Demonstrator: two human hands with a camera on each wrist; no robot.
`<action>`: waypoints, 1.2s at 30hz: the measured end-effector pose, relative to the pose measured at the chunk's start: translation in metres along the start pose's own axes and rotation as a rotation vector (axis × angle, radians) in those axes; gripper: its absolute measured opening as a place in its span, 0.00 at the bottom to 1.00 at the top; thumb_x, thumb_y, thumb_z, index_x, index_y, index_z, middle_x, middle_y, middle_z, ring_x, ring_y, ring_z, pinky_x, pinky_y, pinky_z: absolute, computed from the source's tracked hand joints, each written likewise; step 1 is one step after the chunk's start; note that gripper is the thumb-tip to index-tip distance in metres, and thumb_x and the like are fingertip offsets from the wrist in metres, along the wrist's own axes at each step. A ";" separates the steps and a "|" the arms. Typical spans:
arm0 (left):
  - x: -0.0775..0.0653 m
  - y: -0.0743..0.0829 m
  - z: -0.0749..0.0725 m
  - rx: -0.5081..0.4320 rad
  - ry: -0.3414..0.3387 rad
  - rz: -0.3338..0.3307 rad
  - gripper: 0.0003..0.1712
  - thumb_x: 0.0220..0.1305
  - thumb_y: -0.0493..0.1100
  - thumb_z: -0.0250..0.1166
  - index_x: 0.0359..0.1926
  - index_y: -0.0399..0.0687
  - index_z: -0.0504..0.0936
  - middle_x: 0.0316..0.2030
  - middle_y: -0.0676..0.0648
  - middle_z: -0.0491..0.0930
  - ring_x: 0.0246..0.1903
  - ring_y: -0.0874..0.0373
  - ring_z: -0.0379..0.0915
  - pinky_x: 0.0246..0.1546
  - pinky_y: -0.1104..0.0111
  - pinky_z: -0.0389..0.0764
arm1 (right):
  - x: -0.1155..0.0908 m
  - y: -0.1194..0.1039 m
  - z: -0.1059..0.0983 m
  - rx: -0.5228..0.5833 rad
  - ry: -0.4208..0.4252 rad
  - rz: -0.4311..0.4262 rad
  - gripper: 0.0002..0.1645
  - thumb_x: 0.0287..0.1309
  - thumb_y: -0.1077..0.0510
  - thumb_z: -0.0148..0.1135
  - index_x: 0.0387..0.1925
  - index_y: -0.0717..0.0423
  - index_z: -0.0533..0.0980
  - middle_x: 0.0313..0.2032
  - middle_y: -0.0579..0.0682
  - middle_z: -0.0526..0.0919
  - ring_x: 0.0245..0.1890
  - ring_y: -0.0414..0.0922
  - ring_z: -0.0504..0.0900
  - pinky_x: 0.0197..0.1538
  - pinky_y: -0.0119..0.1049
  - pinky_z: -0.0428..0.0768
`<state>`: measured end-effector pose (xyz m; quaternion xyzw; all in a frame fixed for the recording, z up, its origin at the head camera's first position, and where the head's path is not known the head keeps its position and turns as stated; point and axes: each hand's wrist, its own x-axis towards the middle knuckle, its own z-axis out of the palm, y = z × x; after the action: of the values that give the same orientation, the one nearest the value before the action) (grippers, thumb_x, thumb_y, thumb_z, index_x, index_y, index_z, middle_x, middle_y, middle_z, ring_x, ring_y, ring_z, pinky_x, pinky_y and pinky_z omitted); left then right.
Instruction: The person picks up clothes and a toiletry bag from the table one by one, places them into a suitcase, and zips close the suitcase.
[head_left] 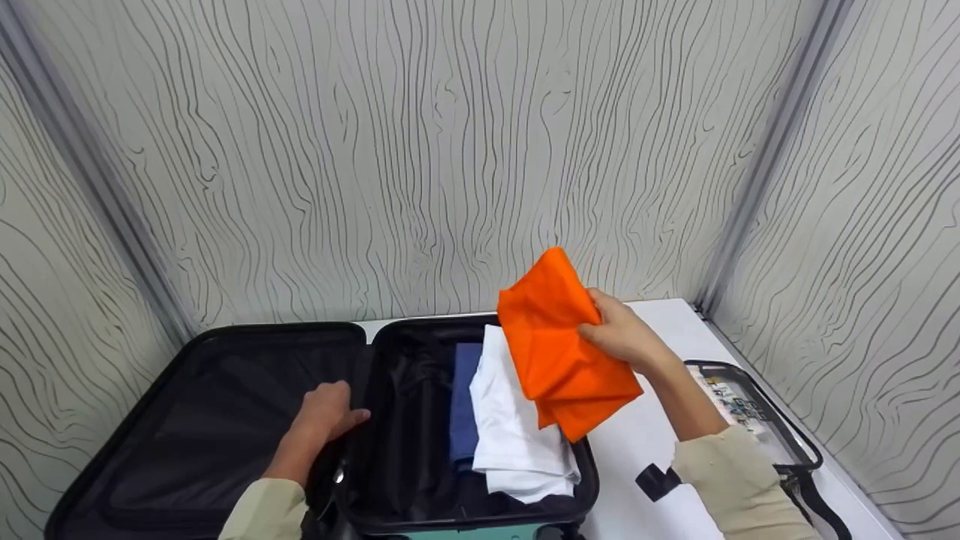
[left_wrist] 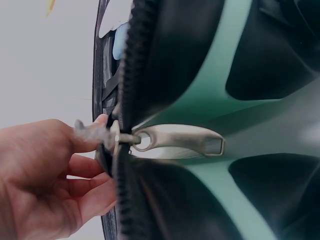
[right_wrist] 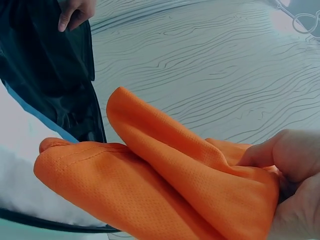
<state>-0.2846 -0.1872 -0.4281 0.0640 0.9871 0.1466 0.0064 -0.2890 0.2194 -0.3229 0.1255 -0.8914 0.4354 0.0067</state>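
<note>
An open suitcase (head_left: pixel 225 352) with a black lining and a teal shell (left_wrist: pixel 210 100) lies flat on a white table. In its right half, a folded blue garment (head_left: pixel 463 405) lies beside a folded white garment (head_left: pixel 510 427). Above that half's right rim, my right hand (head_left: pixel 600 326) pinches a folded orange cloth (head_left: pixel 559 345), thumb on top (right_wrist: pixel 280 150). The orange cloth (right_wrist: pixel 160 185) hangs clear of the white garment. At the suitcase's middle edge my left hand (head_left: pixel 326 412) holds the zippered rim (left_wrist: pixel 122 150), its thumb beside a metal zipper pull (left_wrist: pixel 180 140).
A clear pouch with a black trim (head_left: pixel 750 409) lies on the white table (head_left: pixel 652 442) to the right of the suitcase. Wood-grain patterned walls (head_left: pixel 420 150) enclose the table at the back and both sides. The suitcase's left half (head_left: pixel 210 420) holds nothing.
</note>
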 end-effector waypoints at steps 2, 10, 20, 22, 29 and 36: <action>0.000 0.000 0.000 -0.003 0.002 -0.004 0.16 0.57 0.47 0.66 0.26 0.38 0.73 0.21 0.43 0.73 0.27 0.46 0.74 0.35 0.53 0.75 | 0.002 -0.001 0.005 0.017 -0.006 0.002 0.25 0.55 0.67 0.51 0.57 0.59 0.65 0.44 0.58 0.74 0.39 0.50 0.75 0.44 0.42 0.73; 0.000 0.002 0.000 -0.014 -0.001 -0.011 0.17 0.57 0.48 0.66 0.27 0.38 0.73 0.21 0.44 0.72 0.26 0.47 0.74 0.32 0.54 0.75 | 0.011 -0.005 0.029 0.082 -0.035 0.007 0.26 0.56 0.67 0.51 0.58 0.58 0.65 0.45 0.58 0.75 0.38 0.49 0.76 0.43 0.41 0.74; 0.000 0.001 0.001 0.014 0.019 -0.003 0.17 0.57 0.48 0.66 0.25 0.39 0.73 0.21 0.43 0.73 0.26 0.46 0.74 0.33 0.53 0.75 | 0.028 -0.012 0.069 0.175 -0.062 0.041 0.31 0.52 0.71 0.49 0.60 0.58 0.64 0.46 0.55 0.74 0.39 0.49 0.74 0.42 0.40 0.73; 0.000 0.001 0.001 0.021 0.026 0.002 0.17 0.57 0.48 0.66 0.24 0.40 0.72 0.19 0.44 0.71 0.24 0.48 0.73 0.32 0.54 0.75 | 0.032 -0.013 0.075 0.198 -0.062 0.037 0.32 0.51 0.71 0.49 0.61 0.58 0.64 0.47 0.55 0.74 0.40 0.49 0.73 0.44 0.40 0.72; 0.001 0.001 0.000 -0.007 0.018 -0.015 0.17 0.57 0.48 0.66 0.24 0.41 0.72 0.18 0.46 0.71 0.22 0.50 0.71 0.31 0.55 0.74 | 0.041 -0.012 0.095 0.281 -0.061 0.014 0.30 0.50 0.73 0.49 0.58 0.61 0.67 0.45 0.56 0.75 0.38 0.48 0.73 0.43 0.39 0.72; 0.002 0.001 0.002 0.016 0.016 -0.017 0.17 0.57 0.49 0.66 0.25 0.39 0.74 0.21 0.43 0.74 0.27 0.46 0.75 0.34 0.53 0.76 | 0.045 0.000 0.109 0.309 -0.067 0.019 0.30 0.50 0.73 0.50 0.57 0.61 0.67 0.47 0.56 0.75 0.38 0.48 0.75 0.41 0.38 0.74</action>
<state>-0.2865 -0.1858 -0.4297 0.0544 0.9888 0.1390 -0.0009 -0.3223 0.1251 -0.3849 0.1313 -0.8145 0.5631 -0.0465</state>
